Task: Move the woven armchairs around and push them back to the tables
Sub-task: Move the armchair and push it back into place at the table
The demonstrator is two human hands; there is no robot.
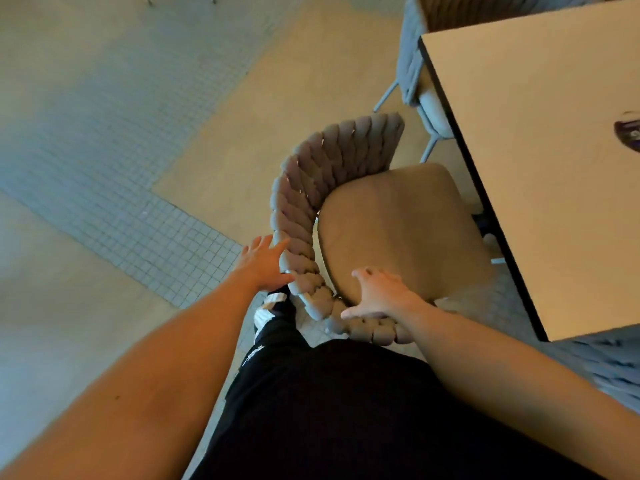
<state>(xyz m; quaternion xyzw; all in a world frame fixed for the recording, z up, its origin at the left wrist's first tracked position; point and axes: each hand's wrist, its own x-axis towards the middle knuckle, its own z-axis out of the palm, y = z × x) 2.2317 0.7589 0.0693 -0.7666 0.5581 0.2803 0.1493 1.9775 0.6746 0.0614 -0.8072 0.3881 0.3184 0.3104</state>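
Observation:
A grey woven armchair with a beige seat cushion stands just in front of me, its seat partly under the edge of a light table on the right. My left hand rests with straight fingers against the outer side of the woven backrest. My right hand grips the woven rim at the near end, thumb on the outside, fingers over the inner side by the cushion.
A second woven armchair stands at the table's far side. Another woven chair's edge shows at the right under the table's near corner. Tiled and plain floor stretches to the left. My dark-trousered leg is close behind the chair.

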